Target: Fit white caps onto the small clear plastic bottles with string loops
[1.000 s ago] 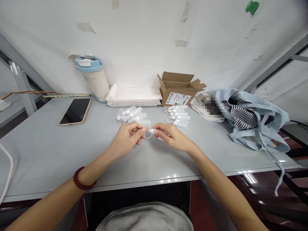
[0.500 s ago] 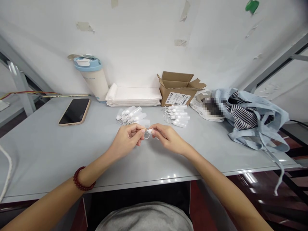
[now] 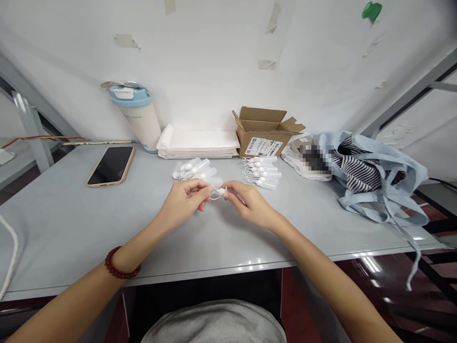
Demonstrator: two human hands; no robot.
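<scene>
Over the middle of the grey table, my right hand (image 3: 252,204) pinches a small white cap (image 3: 222,191) between thumb and fingers. A thin white string loop (image 3: 215,198) hangs from it toward my left hand (image 3: 186,199), whose thumb and forefinger are pressed together on the loop's end. Just behind my hands lies a loose pile of small clear tubes with white caps and strings (image 3: 194,167). To its right, similar capped tubes (image 3: 263,172) lie in a rough row. My fingertips partly hide the held piece.
Along the wall stand a cream tumbler (image 3: 141,124), a stack of white padded envelopes (image 3: 200,143) and an open cardboard box (image 3: 262,136). A phone (image 3: 111,166) lies at left. A plastic bag (image 3: 303,162) and a light blue cloth bag (image 3: 385,176) sit at right.
My left hand has drawn slightly left, away from my right hand. The string loop between them now shows wider. The piles of tubes stay as they were.
</scene>
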